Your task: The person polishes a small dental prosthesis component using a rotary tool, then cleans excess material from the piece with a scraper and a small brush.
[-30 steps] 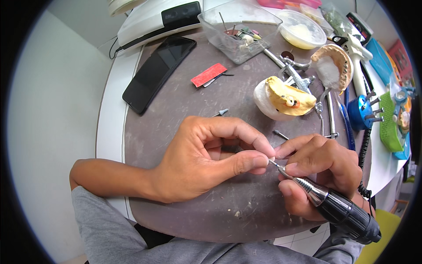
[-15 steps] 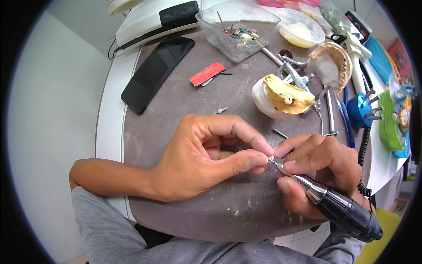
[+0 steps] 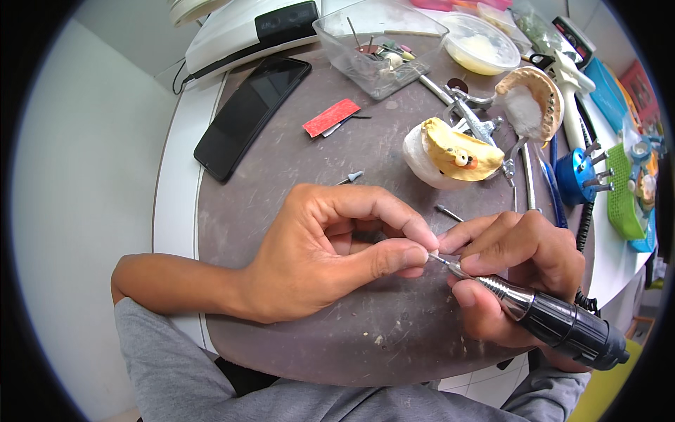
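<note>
Thumb and forefinger of my left hand are pinched on a small tooth-coloured piece, mostly hidden by the fingertips; it looks like a dental crown. My right hand is closed round a black and silver rotary handpiece, held like a pen. Its thin bur points left and reaches the piece; I cannot tell whether they touch. Beyond my hands sits a yellow and white plaster dental model with a tooth on it. A loose bur lies between this model and my right hand.
A grey-tipped bur and a red abrasive strip lie past my left hand. Farther off are a black phone, a clear plastic box, a second dental cast, a metal articulator and a blue bur stand.
My right hand has shifted slightly right, and the handpiece's rear end has swung right and a little up. My left hand stays in place, still pinching the small piece.
</note>
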A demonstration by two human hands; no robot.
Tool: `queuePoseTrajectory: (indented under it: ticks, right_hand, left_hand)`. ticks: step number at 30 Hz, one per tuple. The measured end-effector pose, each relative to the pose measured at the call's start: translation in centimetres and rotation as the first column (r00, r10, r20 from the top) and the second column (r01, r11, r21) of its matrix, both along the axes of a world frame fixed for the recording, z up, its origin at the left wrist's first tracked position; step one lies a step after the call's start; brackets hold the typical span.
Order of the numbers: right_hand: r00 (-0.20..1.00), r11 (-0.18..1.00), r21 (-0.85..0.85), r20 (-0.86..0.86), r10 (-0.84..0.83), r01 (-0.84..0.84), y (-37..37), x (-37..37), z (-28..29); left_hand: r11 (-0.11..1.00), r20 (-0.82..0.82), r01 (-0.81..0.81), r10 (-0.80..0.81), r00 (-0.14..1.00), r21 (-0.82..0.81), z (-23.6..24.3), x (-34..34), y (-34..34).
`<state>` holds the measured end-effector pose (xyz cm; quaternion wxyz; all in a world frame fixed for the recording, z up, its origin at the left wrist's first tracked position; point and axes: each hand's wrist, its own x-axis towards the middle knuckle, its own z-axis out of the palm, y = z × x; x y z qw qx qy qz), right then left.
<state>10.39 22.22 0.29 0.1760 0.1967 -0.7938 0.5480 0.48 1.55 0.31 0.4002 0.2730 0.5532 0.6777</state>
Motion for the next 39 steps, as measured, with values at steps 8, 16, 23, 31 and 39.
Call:
queuePoseTrajectory:
  ticks: [8, 16, 23, 31, 39]
  right_hand:
    - [1.0, 1.0, -0.008, 0.027, 0.002, -0.002, 0.01, 0.02, 0.18]
    - [1.0, 1.0, -0.006, 0.028, -0.008, 0.008, -0.12, 0.04, 0.22]
    - [0.999, 0.999, -0.034, 0.05, 0.009, -0.007, -0.02, 0.05, 0.28]
    - [0.998, 1.0, -0.025, 0.068, -0.002, 0.004, -0.02, 0.08, 0.21]
    - [0.996, 0.998, -0.067, 0.092, 0.008, -0.002, 0.15, 0.31, 0.34]
  left_hand:
    - [1.0, 0.0, -0.008, 0.008, 1.0, 0.014, -0.05, 0.09, 0.07]
    - [1.0, -0.003, -0.009, 0.009, 1.0, 0.007, -0.01, 0.08, 0.08]
    - [1.0, -0.033, -0.003, 0.003, 0.999, -0.003, -0.14, 0.04, 0.01]
    - [1.0, -0.054, 0.001, 0.0, 0.999, 0.006, -0.21, 0.0, 0.02]
    - [1.0, -0.021, -0.013, 0.013, 1.0, -0.005, -0.09, 0.05, 0.02]
